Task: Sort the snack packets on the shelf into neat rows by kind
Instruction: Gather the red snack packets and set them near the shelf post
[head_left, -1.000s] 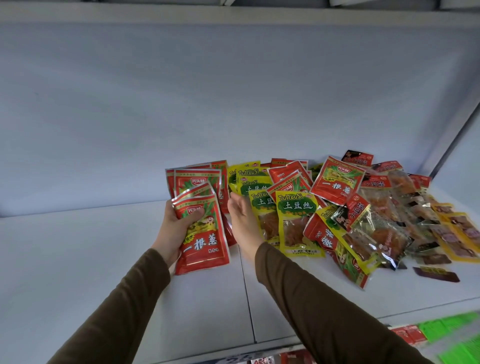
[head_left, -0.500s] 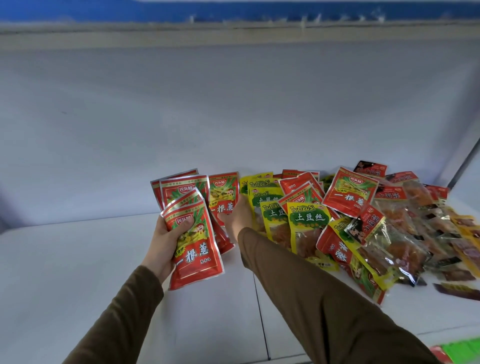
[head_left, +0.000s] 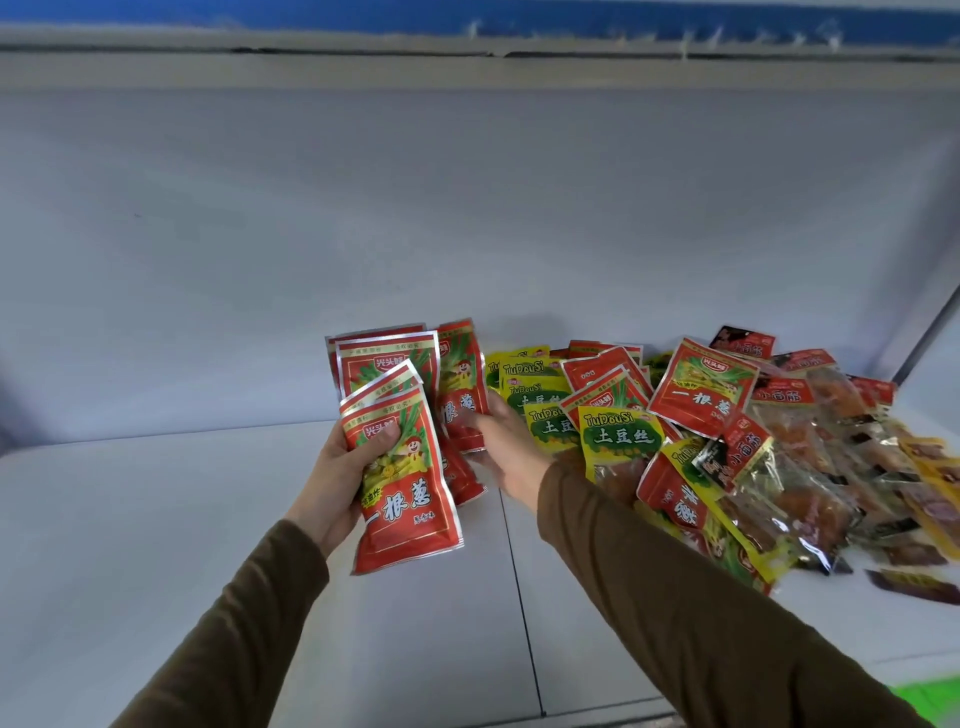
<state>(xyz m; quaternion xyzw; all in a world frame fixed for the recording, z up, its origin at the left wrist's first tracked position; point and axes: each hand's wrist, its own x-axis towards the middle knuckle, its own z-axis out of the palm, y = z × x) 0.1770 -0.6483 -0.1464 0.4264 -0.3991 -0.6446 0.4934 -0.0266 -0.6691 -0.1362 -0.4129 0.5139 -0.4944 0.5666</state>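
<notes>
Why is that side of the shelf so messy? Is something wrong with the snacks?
Nothing looks torn or spilled. The mixed pile on the right of the shelf is just jumbled: red, yellow and clear packets overlap at all angles. The left hand holds red packets; the right hand grips another.

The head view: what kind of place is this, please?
Probably a shop aisle. A deep white shelf with a back panel holds a heap of many identical snack packets, and the left hand holds a stack of red ones.
</notes>
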